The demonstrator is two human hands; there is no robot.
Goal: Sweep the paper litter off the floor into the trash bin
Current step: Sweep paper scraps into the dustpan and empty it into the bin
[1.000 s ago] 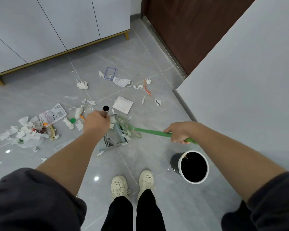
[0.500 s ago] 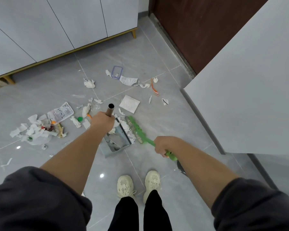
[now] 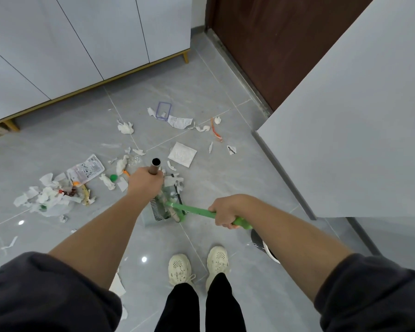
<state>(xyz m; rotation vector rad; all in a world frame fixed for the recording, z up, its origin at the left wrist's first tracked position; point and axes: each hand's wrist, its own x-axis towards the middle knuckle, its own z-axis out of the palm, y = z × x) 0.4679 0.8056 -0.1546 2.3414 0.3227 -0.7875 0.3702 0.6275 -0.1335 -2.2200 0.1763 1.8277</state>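
My left hand (image 3: 145, 183) grips the metal handle (image 3: 155, 167) of a grey dustpan (image 3: 159, 212) standing on the floor in front of my feet. My right hand (image 3: 225, 212) grips the green broom (image 3: 197, 210), whose head lies inside the dustpan with white paper scraps (image 3: 175, 182) at the pan's mouth. A heap of crumpled paper litter (image 3: 50, 196) lies on the floor to the left. More scraps are scattered beyond the pan, among them a square white napkin (image 3: 182, 154). The black trash bin (image 3: 261, 243) shows only as a sliver under my right forearm.
White cabinets on gold legs (image 3: 82, 56) line the far left. A brown door (image 3: 285, 44) stands at the back right and a white wall (image 3: 357, 128) juts in at the right. My shoes (image 3: 197, 264) stand on the grey tiles below the dustpan.
The broom has swept from the right into the dustpan, pulling scraps with it. My right hand moved left and nearer. The bin is now mostly hidden under my right arm.
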